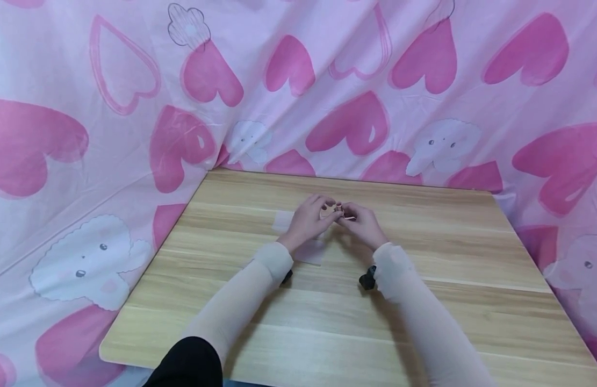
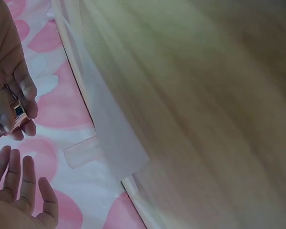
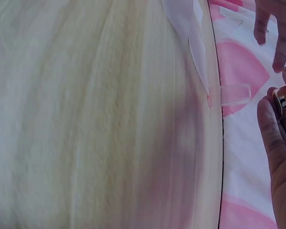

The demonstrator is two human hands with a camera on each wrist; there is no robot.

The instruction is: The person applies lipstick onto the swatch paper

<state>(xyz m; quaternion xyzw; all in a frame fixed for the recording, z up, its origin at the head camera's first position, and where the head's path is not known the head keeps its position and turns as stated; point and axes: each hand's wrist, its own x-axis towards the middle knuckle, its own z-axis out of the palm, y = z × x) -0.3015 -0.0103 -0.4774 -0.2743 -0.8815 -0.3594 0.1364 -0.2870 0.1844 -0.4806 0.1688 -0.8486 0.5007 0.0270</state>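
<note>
On your left, a pale sheet (image 1: 281,221) lies on the table (image 1: 206,301) beside your left hand (image 1: 307,219); another sheet (image 1: 310,253) lies nearer you, by that wrist. Your left hand's fingers are spread, gripping nothing; you cannot tell whether its thumb touches the small coppery piece (image 2: 20,112). That piece sits between your hands, above the table, pinched by your right hand (image 1: 361,223).
</note>
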